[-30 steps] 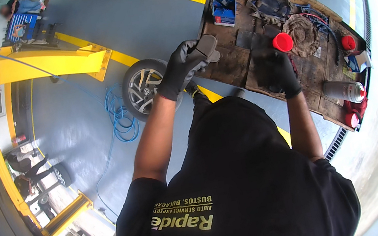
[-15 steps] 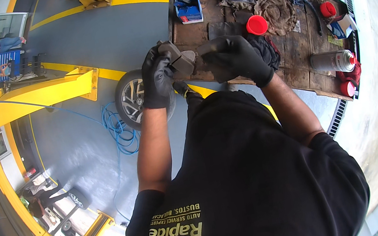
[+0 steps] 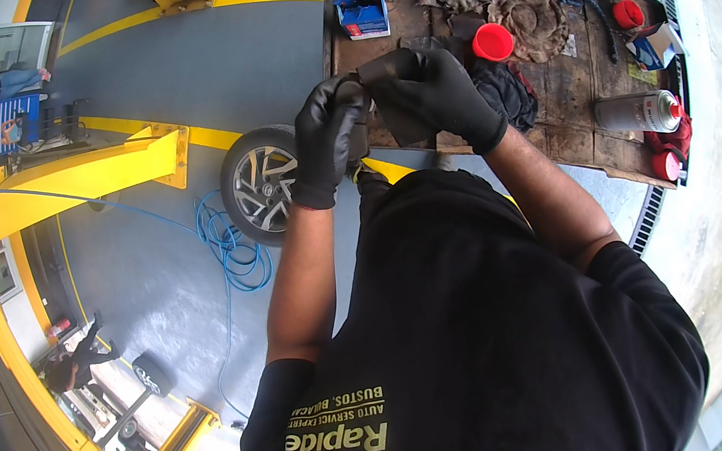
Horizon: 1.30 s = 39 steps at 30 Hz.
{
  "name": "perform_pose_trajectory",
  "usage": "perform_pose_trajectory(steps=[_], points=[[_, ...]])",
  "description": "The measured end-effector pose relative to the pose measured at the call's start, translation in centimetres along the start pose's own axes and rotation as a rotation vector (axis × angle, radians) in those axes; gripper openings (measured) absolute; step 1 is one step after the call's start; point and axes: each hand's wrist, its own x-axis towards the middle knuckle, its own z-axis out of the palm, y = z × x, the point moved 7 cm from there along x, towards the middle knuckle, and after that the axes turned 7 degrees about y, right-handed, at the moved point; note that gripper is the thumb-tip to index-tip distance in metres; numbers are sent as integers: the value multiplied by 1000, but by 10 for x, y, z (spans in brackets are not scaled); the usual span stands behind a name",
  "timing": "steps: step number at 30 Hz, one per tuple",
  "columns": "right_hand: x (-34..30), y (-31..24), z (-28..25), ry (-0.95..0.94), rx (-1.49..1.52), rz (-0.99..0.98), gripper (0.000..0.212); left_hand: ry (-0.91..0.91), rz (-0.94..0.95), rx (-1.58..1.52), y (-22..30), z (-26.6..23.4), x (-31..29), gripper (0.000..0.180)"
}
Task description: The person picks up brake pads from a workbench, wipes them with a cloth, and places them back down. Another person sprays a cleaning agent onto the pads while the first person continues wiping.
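Observation:
Both my hands wear black gloves and meet in front of me, over the near left edge of the wooden-topped bench [image 3: 566, 98]. My left hand [image 3: 328, 135] is closed round a brake pad [image 3: 360, 141], most of which is hidden by the glove. Pinched in my right hand [image 3: 447, 99] is a dark, thin sheet [image 3: 400, 117] that looks like sandpaper. Its upper left corner reaches the fingertips of my left hand, and I cannot tell whether it touches the pad.
On the bench are a blue box [image 3: 363, 15], a red cup-like lid [image 3: 492, 42], dirty rags [image 3: 528, 20] and a spray can [image 3: 636, 114]. A car wheel [image 3: 262, 185] and a coiled blue hose [image 3: 230, 249] lie on the floor. Yellow lift arms [image 3: 100, 172] extend at left.
My left hand has moved right, close to my right hand, and has turned so the pad's face is hidden. The dark sheet now stands more upright between the hands.

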Motion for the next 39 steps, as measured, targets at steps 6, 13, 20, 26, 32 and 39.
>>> perform_pose_trajectory(steps=[6, 13, 20, 26, 32, 39], points=[[6, -18, 7, -107, -145, -451, 22, -79, 221, 371, 34, 14, -4, 29], [12, 7, 23, -115, -631, -735, 24, -195, 146, 502, 32, 21, -3, 24], [6, 27, 15, -108, -266, -429, 22, -236, 187, 479, 19, 19, 6, 22], [-10, 71, -7, -54, -544, -575, 23, -228, 31, 371, 0, 0, 15, 27], [-18, 55, -20, -100, 151, 58, 24, -257, 2, 391, 15, 13, 8, 30], [-4, 25, -2, -168, -129, -501, 28, -366, 205, 683, 41, 42, 4, 67]])
